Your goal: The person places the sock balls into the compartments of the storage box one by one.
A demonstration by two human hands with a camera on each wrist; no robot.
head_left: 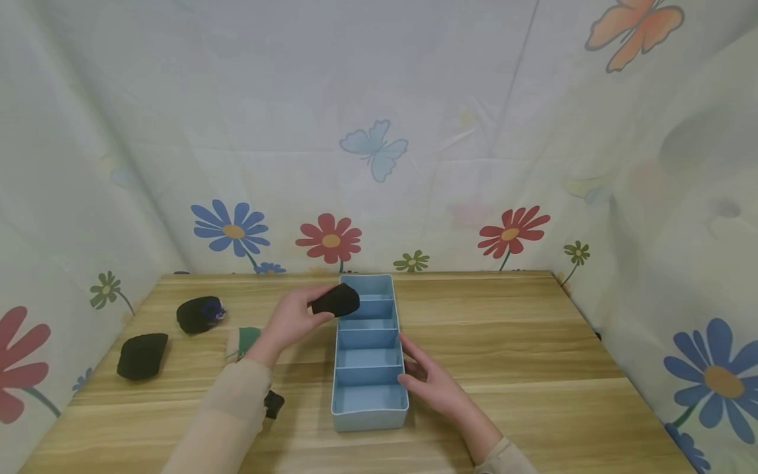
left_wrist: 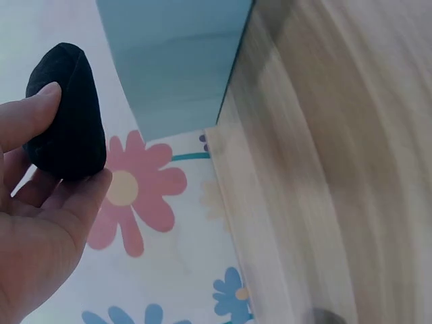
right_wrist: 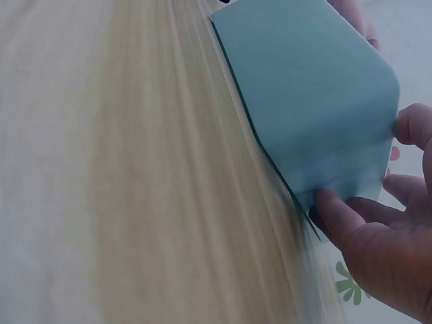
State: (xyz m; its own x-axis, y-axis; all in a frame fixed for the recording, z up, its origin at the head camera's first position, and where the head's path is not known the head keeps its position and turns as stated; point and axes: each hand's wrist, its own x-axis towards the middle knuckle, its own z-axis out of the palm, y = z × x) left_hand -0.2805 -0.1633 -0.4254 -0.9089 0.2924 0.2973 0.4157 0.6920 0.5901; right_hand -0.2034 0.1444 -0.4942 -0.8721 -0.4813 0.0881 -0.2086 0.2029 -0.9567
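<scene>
My left hand [head_left: 291,322] pinches a small black bundle [head_left: 337,301], which looks like folded cloth, between thumb and fingers. It is held above the left rim of a light blue divided box [head_left: 370,420], near the far compartments. In the left wrist view the bundle [left_wrist: 67,115] is tilted, with the thumb on one face and the fingers beneath it. My right hand [head_left: 441,392] rests against the right side of the box. In the right wrist view, fingertips of that hand [right_wrist: 388,250] touch the box's outer wall [right_wrist: 304,81]. No contents show in the box's compartments.
Two more black bundles, one [head_left: 201,315] with a purple patch and one plain [head_left: 142,357], lie at the table's left. A green and beige item [head_left: 247,339] and a small black item [head_left: 274,405] are partly hidden by the left arm. A flowered curtain [head_left: 438,197] stands behind.
</scene>
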